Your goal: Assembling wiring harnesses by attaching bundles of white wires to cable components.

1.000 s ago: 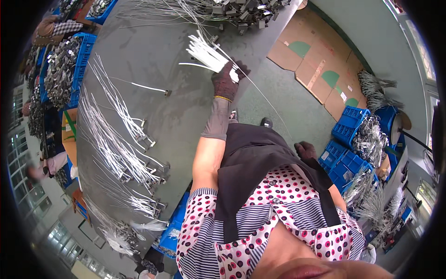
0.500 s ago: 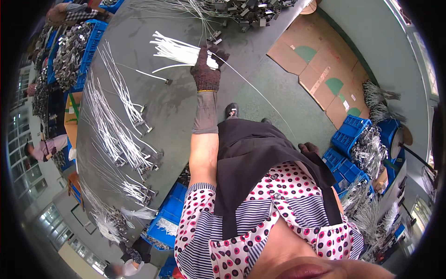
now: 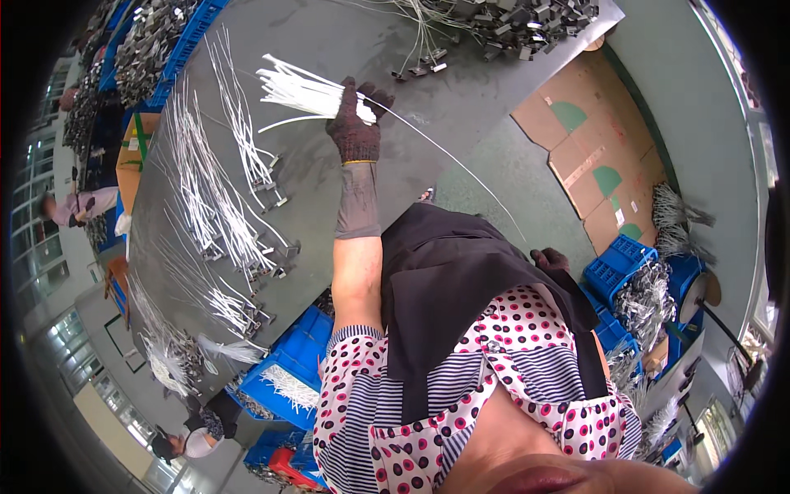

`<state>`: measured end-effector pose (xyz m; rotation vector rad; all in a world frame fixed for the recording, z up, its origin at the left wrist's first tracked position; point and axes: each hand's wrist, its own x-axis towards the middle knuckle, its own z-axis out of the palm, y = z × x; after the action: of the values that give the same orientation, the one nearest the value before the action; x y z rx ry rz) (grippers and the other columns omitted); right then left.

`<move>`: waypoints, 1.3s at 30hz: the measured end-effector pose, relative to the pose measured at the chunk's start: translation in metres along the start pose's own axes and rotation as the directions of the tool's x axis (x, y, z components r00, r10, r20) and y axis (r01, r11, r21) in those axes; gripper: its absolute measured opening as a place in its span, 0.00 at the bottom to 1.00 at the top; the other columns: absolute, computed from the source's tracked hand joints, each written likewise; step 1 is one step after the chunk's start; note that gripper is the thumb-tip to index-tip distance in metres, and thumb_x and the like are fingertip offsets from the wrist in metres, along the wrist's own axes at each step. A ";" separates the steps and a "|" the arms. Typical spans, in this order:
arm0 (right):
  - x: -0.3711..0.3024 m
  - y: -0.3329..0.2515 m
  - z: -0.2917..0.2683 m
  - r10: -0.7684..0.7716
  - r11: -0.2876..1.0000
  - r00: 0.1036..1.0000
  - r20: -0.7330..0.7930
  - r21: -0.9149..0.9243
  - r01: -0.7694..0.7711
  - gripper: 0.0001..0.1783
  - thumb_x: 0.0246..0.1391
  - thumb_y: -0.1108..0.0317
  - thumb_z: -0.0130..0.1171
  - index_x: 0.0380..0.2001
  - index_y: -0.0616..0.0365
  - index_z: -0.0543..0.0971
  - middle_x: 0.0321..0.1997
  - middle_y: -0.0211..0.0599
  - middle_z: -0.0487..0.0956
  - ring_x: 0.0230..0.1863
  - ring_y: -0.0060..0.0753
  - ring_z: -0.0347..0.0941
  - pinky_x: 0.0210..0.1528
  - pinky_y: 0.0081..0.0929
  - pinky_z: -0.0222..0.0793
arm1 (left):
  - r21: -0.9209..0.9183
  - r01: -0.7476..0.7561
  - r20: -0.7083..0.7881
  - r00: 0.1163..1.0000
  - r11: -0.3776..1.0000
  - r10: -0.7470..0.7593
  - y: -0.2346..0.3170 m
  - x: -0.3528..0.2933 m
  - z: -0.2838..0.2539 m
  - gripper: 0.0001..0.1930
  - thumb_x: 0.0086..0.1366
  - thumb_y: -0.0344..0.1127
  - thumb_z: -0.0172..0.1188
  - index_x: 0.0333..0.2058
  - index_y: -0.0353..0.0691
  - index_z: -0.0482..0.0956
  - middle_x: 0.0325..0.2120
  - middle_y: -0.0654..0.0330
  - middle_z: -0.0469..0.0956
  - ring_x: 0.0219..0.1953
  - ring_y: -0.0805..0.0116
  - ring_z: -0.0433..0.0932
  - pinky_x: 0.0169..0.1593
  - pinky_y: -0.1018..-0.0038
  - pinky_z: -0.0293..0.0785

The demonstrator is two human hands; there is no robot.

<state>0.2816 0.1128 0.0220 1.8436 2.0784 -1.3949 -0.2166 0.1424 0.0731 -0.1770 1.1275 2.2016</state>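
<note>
The left hand [image 3: 355,122] has moved nearer the wire bundles [image 3: 220,216] along the left edge of the table [image 3: 304,193], fingers wrapped round white tubes [image 3: 304,92] held over it. Whether the right hand [image 3: 551,261] grips anything, I cannot tell.

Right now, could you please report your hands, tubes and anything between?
Left hand closed on tubes. Right hand beside apron, grip unclear. Wire arcs toward right hand.

Brown cardboard [image 3: 597,136] with green patches [image 3: 569,114] beside a pale wall [image 3: 716,107] — far left, a co-worker in pink [image 3: 103,199]
</note>
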 end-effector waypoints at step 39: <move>0.305 -0.332 0.048 -0.620 0.716 0.568 -0.541 -0.094 0.692 0.16 0.58 0.60 0.59 0.49 0.48 0.81 0.45 0.45 0.82 0.47 0.50 0.79 0.49 0.36 0.73 | 0.928 -0.121 0.015 0.958 0.353 0.287 0.003 0.044 -0.075 0.14 0.56 0.42 0.67 0.31 0.34 0.84 0.23 0.59 0.83 0.25 0.67 0.80 0.34 0.68 0.75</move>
<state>-0.1017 0.3553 0.0168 1.6977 3.3240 -1.1811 -0.2651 0.1051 0.0108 0.3288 2.4224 1.3788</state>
